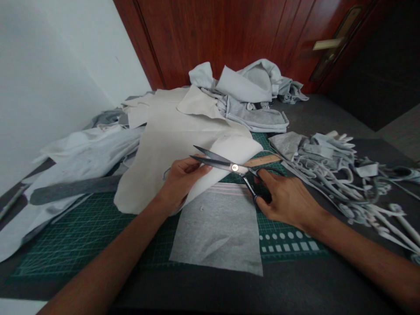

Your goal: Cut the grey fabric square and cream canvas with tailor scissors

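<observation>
My right hand (pixel 285 197) has its thumb and fingers through the handles of a pair of fabric scissors (pixel 235 167). The blades point left and stand partly apart. My left hand (pixel 183 181) pinches a folded edge of cream fabric (pixel 177 124), just under the blade tips. A rolled-over flap of that fabric lies beneath the blades. Below the scissors, a grey fabric piece (pixel 219 232) with pale stripes along its top edge lies flat on the green cutting mat (pixel 98 232).
Grey fabric pieces (pixel 256 87) are heaped at the back. On the right lie scraps and cords (pixel 331 162); white fabric (pixel 82 162) and a dark grey strip (pixel 75 189) are at left. A wooden ruler (pixel 264 160) lies behind the scissors. A wooden door (pixel 216 39) stands behind.
</observation>
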Demonstrator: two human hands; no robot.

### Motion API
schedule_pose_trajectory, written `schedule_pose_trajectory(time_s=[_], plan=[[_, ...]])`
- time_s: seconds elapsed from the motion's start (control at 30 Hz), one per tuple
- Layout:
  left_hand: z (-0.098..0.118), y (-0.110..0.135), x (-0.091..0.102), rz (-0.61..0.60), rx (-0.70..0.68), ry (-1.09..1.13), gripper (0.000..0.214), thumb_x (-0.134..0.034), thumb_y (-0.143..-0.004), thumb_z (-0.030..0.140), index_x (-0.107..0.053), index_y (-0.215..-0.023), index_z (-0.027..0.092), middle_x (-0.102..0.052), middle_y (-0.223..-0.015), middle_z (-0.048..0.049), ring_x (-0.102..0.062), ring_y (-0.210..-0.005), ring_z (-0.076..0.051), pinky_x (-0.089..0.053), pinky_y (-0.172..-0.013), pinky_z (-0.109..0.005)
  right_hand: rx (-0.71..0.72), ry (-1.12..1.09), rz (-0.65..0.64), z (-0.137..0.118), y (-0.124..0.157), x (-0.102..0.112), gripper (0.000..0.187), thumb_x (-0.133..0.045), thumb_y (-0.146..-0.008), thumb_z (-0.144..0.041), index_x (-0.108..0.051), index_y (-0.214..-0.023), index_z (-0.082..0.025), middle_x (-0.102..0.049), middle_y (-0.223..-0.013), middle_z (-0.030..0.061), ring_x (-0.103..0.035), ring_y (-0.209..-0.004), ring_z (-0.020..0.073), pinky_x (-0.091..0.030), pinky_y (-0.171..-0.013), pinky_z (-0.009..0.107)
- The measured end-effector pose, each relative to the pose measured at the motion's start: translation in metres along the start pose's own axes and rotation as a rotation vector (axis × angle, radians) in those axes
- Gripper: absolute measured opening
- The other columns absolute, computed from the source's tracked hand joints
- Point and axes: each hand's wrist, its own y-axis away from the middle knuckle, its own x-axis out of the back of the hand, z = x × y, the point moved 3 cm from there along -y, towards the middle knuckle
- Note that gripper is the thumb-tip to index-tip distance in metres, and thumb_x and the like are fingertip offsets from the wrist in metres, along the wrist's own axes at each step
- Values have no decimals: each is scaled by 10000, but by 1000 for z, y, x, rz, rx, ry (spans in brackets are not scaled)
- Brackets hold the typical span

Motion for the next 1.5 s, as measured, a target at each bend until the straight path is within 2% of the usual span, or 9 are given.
schedule_pose_trajectory(time_s=[0.37, 0.6, 0.97, 1.1, 1.23, 1.37, 1.43, 1.5], plan=[[3, 0, -1, 26, 5, 14, 332, -910, -643, 332, -815, -937, 213, -804, -919, -33, -694, -729, -150, -541, -617, -233, 10, 49, -1, 1, 1, -2, 154, -538, -852, -269, -540, -972, -172, -691, -744, 53, -575, -536, 195, -291, -546, 293], [1, 0, -1, -4, -9, 4, 287, -889, -695, 327, -819, -954, 227, -811, -945, -33, -712, -762, -156, -564, -650, -237, 34, 10, -22, 3, 0, -4, 185, -543, -864, -264, -551, -1018, -161, -722, -795, 70, -627, -605, 218, -326, -575, 297], [3, 1, 0, -26, -18, -39, 308, -859, -737, 355, -814, -1017, 235, -803, -968, -38, -712, -813, -176, -557, -665, -246, 6, -55, -64, 4, 0, -5, 165, -528, -887, -238, -542, -1040, -178, -740, -833, 55, -628, -586, 196, -340, -575, 292], [2, 0, 1, -31, -42, -123, 259, -827, -762, 376, -807, -964, 214, -780, -882, -24, -678, -756, -172, -503, -602, -239, -16, -91, -62, 3, 0, -8, 132, -507, -880, -212, -543, -1003, -180, -715, -785, 46, -636, -599, 203, -339, -576, 293], [-1, -3, 1, -60, -140, -306, 197, -766, -811, 384, -777, -886, 202, -740, -827, -14, -627, -728, -158, -453, -597, -242, -72, -88, -75, 3, -1, -12, 124, -521, -862, -212, -551, -978, -178, -708, -785, 52, -649, -619, 213, -340, -574, 295], [-3, -4, -1, -82, -181, -501, 252, -679, -855, 387, -681, -693, 195, -573, -606, 24, -478, -565, -120, -324, -504, -236, -111, -100, -49, 5, -1, -13, 144, -524, -848, -216, -566, -980, -174, -719, -821, 67, -644, -624, 207, -350, -563, 289], [-2, -3, -2, -76, -206, -563, 304, -661, -856, 382, -618, -617, 200, -491, -557, 40, -418, -532, -111, -287, -495, -239, -109, -111, -34, 6, -1, -13, 153, -522, -839, -211, -569, -980, -175, -718, -825, 66, -638, -621, 200, -354, -558, 284], [-1, -3, -3, -80, -213, -569, 326, -654, -857, 391, -590, -600, 202, -478, -558, 44, -404, -532, -110, -288, -509, -243, -110, -115, -26, 7, -1, -14, 150, -522, -831, -212, -571, -969, -178, -706, -802, 58, -624, -605, 194, -352, -550, 281]])
